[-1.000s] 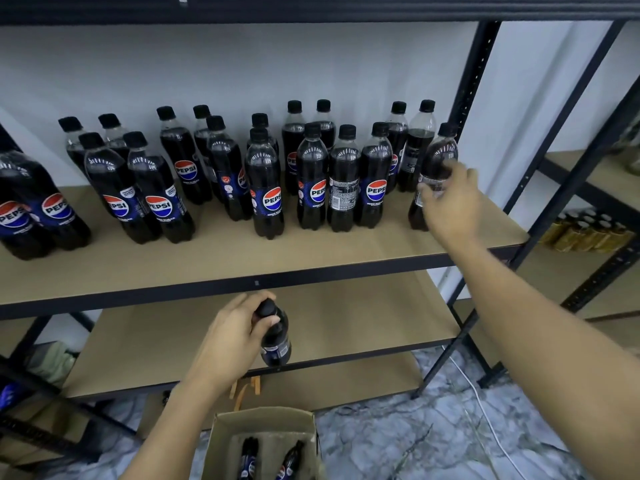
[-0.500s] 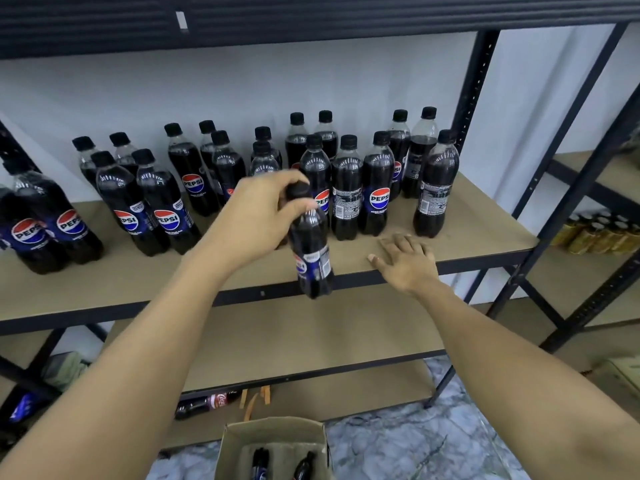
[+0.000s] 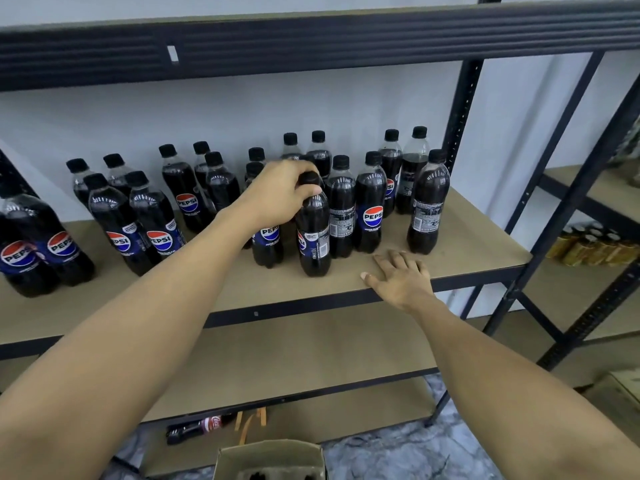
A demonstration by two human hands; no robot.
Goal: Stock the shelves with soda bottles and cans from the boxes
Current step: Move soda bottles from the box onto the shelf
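Fingers (image 3: 302, 170) of the left grip (image 3: 277, 195) curl over the black cap and neck of a Pepsi bottle (image 3: 313, 237), with the thumb pressed against the bottle's shoulder, so this grip is closed round the top of it. The bottle stands upright with its base on the tan middle shelf (image 3: 478, 237), near the front edge, its label turned so that mostly small print shows. The right grip (image 3: 401, 278) lies palm down on the front edge of the same shelf, just right of the held bottle, fingers straight and slightly spread, holding nothing. Directly behind the held bottle and touching it or nearly so stands a back-label bottle (image 3: 341, 209), and beside that a logo-facing bottle (image 3: 371, 209). A lone bottle (image 3: 427, 206) stands a little apart to the right, beyond the right grip's fingertips. More small Pepsi bottles (image 3: 152, 223) fill the shelf in loose rows toward the left and back wall, and two large Pepsi bottles (image 3: 34, 247) sit at the far left. Below is the lower shelf (image 3: 311, 351), and under that a Coca-Cola bottle (image 3: 201, 426) lies on its side. An open cardboard box (image 3: 270, 457) sits at the bottom edge of the view on the grey marbled floor (image 3: 398, 452); what is inside is too dark to tell. On a neighbouring rack to the right sit gold-coloured containers (image 3: 588, 245).
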